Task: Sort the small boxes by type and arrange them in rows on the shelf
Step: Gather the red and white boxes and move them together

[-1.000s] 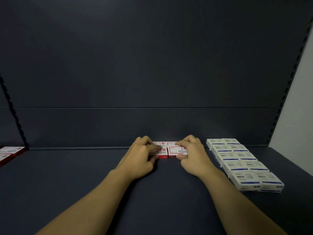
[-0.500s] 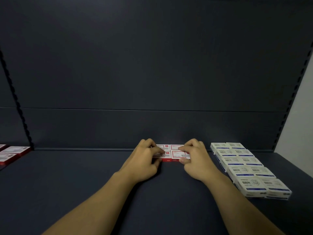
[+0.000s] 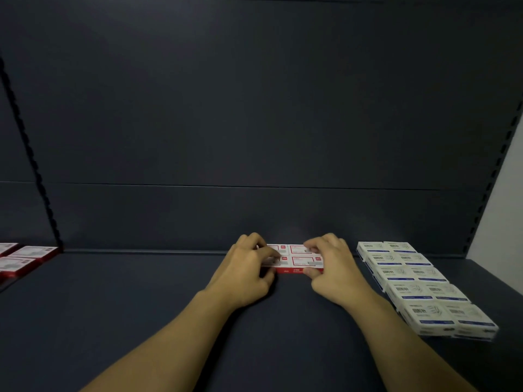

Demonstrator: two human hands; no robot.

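At shelf (image 3: 141, 321) back edge, centre: red boxes (image 3: 297, 258) in a small block, long axis left-right. Left hand (image 3: 244, 270) pinches the block's left end, right hand (image 3: 332, 268) its right end, fingers curled over top, thumbs at front. Blue boxes (image 3: 418, 287) in rows toward the right edge; more red boxes (image 3: 22, 260) at the left edge.

Looks like a shop: dark metal shelf (image 3: 141, 321), slotted uprights (image 3: 31, 154), identical small boxes (image 3: 418, 287) in rows.
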